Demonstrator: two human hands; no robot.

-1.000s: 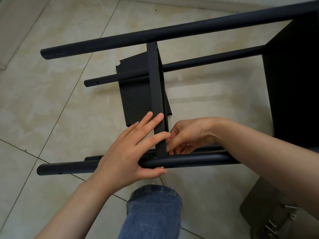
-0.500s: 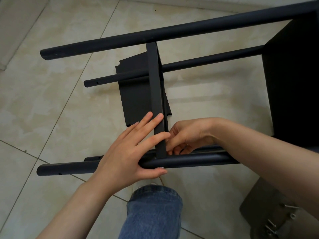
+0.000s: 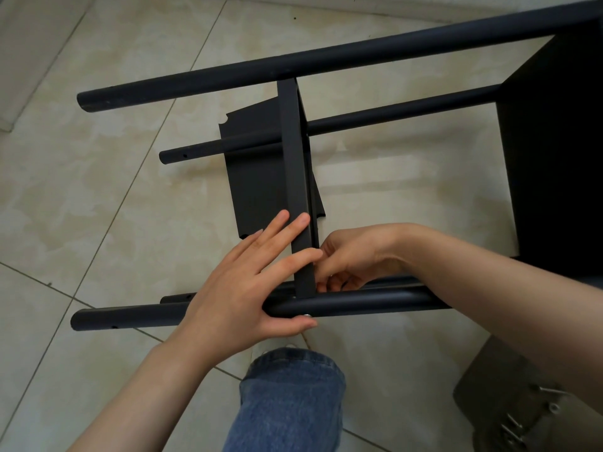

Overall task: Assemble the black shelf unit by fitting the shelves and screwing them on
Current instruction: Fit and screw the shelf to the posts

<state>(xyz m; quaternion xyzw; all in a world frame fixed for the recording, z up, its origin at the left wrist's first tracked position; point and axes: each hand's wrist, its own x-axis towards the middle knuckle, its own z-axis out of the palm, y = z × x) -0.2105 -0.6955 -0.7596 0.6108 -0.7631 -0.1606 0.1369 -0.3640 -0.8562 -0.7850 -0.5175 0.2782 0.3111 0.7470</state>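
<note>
Beige marbled tile covers the floor (image 3: 98, 197), crossed by thin diagonal grout lines; a paler strip runs along the far edge at the top. Nearest the camera, a knee in blue denim (image 3: 290, 399) rises from the bottom edge. To its right lies a grey cardboard sheet (image 3: 489, 383) carrying loose silver screws (image 3: 551, 407).

Just past the knee, the black shelf unit (image 3: 554, 141) lies on its side. Its near pole (image 3: 359, 303) runs left to right, and the left hand (image 3: 241, 288) rests on it, thumb under the tube beside a silver screw head (image 3: 306, 316), fingers spread flat against the upright middle shelf (image 3: 293, 177). This shelf stands on edge between the near pole and the far pole (image 3: 326, 62). The right hand (image 3: 352, 256) reaches in from the right behind the shelf, its grip curled at the corner where shelf meets pole; whether it pinches anything cannot be told, since the shelf edge stands in the way.

Further off, a lower pole (image 3: 391, 115) crosses behind the shelf, and a large black panel (image 3: 554, 177) closes the frame at right.
</note>
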